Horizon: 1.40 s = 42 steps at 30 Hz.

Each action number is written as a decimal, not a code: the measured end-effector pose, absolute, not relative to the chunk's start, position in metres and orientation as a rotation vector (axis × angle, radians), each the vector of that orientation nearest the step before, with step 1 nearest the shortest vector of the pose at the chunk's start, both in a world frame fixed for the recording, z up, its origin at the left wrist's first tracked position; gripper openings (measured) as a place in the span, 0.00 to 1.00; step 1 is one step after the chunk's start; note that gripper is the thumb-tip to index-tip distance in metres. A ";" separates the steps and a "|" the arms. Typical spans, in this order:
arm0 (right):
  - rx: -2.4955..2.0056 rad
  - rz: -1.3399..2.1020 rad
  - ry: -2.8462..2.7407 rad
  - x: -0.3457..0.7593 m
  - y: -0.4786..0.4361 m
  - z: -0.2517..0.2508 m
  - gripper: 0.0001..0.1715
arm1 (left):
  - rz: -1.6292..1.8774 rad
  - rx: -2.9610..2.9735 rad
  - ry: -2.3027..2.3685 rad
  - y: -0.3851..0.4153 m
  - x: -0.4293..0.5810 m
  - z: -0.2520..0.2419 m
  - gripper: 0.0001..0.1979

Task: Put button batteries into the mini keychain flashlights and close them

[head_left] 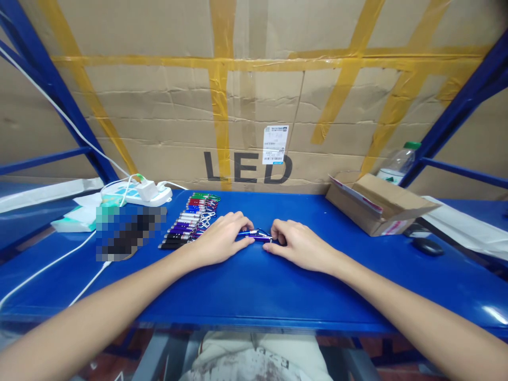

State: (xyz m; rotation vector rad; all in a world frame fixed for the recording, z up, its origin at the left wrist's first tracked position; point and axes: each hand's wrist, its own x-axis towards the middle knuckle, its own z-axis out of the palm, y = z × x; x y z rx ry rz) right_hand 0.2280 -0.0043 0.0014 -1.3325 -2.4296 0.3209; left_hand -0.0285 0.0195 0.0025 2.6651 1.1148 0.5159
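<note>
Over the middle of the blue table, my left hand (224, 238) pinches slim, shiny blue-purple metal tubes (254, 236) with a keychain clip, between thumb and fingers. They look like two tubes side by side, partly covered by the fingers. My right hand (299, 243) has its thumb and curled fingers closed at their right end, by the clip; the exact grip is hard to see. Just left of my left hand lies a row of similar keychain tubes (186, 226), in green, red, blue, silver, purple and black, with metal clips pointing right.
A white power strip (159, 197) with cables lies at the back left, near a pixelated dark object (130, 235). On the right are an opened cardboard box (369, 203), a black mouse (427, 246) and a green-capped bottle (399, 163). A large taped carton (178, 116) stands behind.
</note>
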 end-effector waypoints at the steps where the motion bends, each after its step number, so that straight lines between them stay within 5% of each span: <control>1: -1.331 0.325 -2.432 0.228 -0.005 0.002 0.17 | 0.511 2.664 1.112 0.019 -0.028 0.003 0.13; 21: -1.158 0.471 -2.312 0.227 -0.005 -0.001 0.02 | 0.669 2.375 0.986 0.016 -0.022 0.005 0.08; 29: -1.115 0.771 -2.052 0.229 0.002 -0.002 0.12 | 0.822 2.332 0.984 0.019 -0.021 0.005 0.09; 42: -1.263 0.359 -2.272 0.233 0.003 0.003 0.03 | 0.563 2.619 1.174 0.013 -0.024 0.011 0.05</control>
